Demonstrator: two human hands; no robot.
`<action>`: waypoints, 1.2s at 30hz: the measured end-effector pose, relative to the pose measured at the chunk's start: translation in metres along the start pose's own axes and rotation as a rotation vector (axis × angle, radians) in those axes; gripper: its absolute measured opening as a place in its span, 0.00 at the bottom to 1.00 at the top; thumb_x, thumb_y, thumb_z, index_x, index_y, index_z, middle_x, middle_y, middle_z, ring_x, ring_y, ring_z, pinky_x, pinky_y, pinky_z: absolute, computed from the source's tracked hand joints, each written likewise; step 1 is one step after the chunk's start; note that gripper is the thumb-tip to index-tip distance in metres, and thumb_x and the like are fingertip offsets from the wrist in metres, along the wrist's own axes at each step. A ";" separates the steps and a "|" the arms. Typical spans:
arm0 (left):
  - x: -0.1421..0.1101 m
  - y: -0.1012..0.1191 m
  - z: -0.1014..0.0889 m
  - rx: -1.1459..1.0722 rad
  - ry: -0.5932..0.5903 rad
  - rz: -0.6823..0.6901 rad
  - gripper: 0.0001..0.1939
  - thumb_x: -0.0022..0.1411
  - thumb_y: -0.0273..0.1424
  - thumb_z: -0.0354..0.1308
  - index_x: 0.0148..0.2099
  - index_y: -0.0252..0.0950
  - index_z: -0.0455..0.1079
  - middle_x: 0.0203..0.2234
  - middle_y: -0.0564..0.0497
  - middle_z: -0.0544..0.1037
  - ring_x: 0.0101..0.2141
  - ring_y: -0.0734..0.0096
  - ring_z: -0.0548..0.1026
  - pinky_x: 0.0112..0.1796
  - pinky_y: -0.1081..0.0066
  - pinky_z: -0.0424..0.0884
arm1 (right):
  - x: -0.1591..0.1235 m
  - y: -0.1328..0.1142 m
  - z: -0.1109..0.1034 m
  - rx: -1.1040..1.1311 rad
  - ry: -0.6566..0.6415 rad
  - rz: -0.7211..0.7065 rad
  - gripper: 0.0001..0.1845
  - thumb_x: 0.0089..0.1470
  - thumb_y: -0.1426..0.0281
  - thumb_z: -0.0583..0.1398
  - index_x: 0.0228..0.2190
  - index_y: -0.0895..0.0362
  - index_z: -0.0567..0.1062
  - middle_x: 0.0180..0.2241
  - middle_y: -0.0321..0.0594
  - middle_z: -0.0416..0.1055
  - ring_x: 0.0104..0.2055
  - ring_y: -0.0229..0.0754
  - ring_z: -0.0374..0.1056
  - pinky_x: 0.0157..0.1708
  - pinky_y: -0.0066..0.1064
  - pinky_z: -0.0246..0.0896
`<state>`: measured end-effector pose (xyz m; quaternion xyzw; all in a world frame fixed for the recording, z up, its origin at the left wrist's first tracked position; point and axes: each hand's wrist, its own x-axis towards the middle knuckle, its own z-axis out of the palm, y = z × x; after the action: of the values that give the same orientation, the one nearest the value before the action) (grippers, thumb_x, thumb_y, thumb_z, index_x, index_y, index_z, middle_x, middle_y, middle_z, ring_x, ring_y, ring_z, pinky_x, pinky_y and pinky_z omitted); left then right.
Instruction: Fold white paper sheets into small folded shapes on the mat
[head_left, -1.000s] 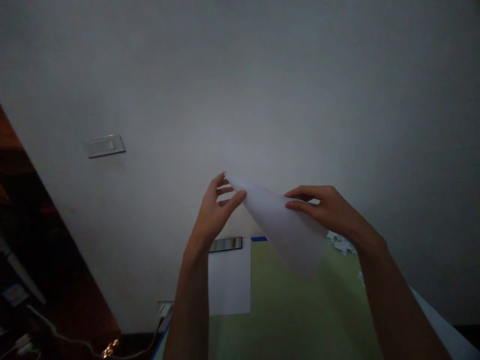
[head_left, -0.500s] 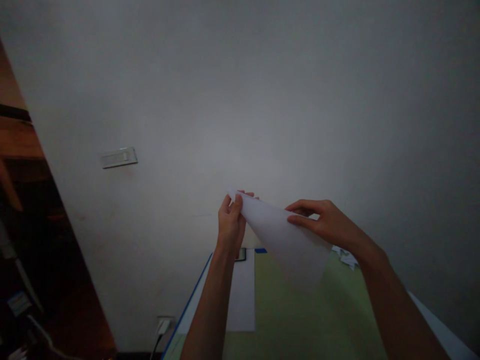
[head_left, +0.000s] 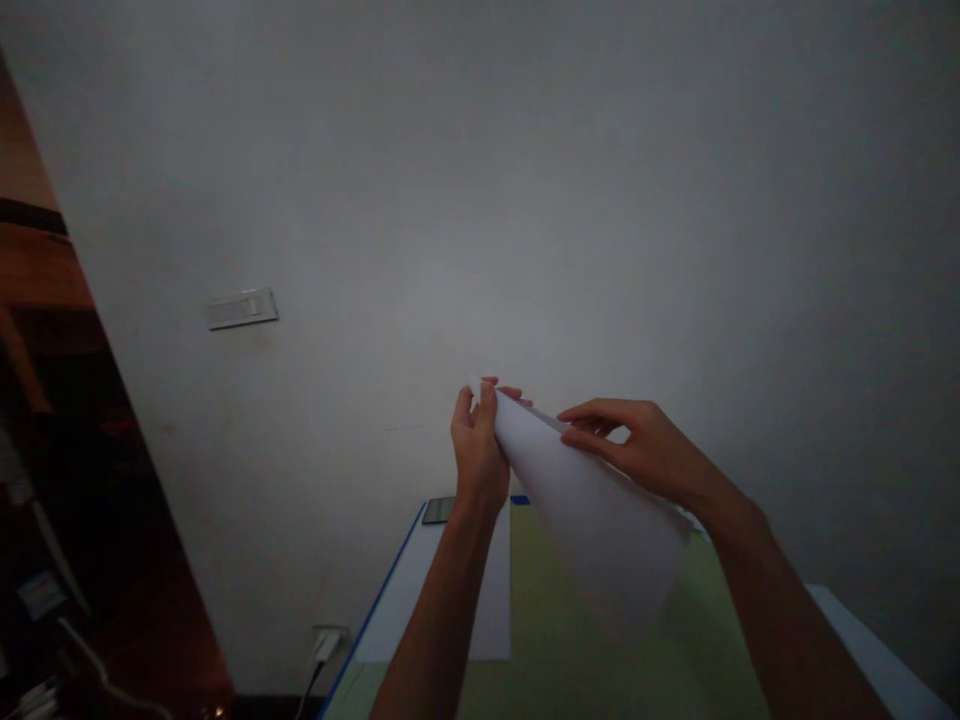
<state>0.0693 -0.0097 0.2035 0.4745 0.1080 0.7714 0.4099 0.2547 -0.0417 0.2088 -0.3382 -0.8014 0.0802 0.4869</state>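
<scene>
Two hands hold one paper point(head_left: 592, 520) aloft — the left hand point(head_left: 480, 440) upright, thumb pinching its narrow end, the right hand point(head_left: 622, 440) reaching inward, fingers gripping its upper edge; it hangs between them, above the desk point(head_left: 570, 670).

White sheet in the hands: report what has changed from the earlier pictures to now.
The left hand has moved rightward, closer to the right hand, and its spread fingers have gathered around the narrow end of the white sheet. The left forearm has swung right too, so the dark flat device now shows to its left. Unchanged: both hands hold the sheet above the green tabletop.
</scene>
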 end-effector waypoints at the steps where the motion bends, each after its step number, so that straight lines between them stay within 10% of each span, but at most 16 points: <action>1: -0.001 0.000 0.001 0.003 0.001 0.005 0.19 0.61 0.45 0.66 0.45 0.37 0.68 0.32 0.50 0.79 0.30 0.66 0.80 0.32 0.68 0.77 | 0.000 -0.002 0.000 0.001 0.003 -0.008 0.12 0.60 0.62 0.63 0.41 0.53 0.83 0.40 0.41 0.82 0.41 0.46 0.77 0.41 0.36 0.72; 36: -0.005 -0.003 0.004 0.036 0.024 0.073 0.22 0.65 0.51 0.59 0.43 0.35 0.69 0.31 0.48 0.78 0.27 0.68 0.77 0.30 0.69 0.74 | -0.004 0.003 -0.009 -0.077 -0.087 -0.063 0.08 0.59 0.62 0.64 0.37 0.51 0.82 0.38 0.37 0.81 0.39 0.44 0.75 0.40 0.33 0.69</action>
<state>0.0747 -0.0123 0.2010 0.4761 0.1093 0.7894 0.3719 0.2646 -0.0436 0.2089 -0.3275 -0.8346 0.0487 0.4403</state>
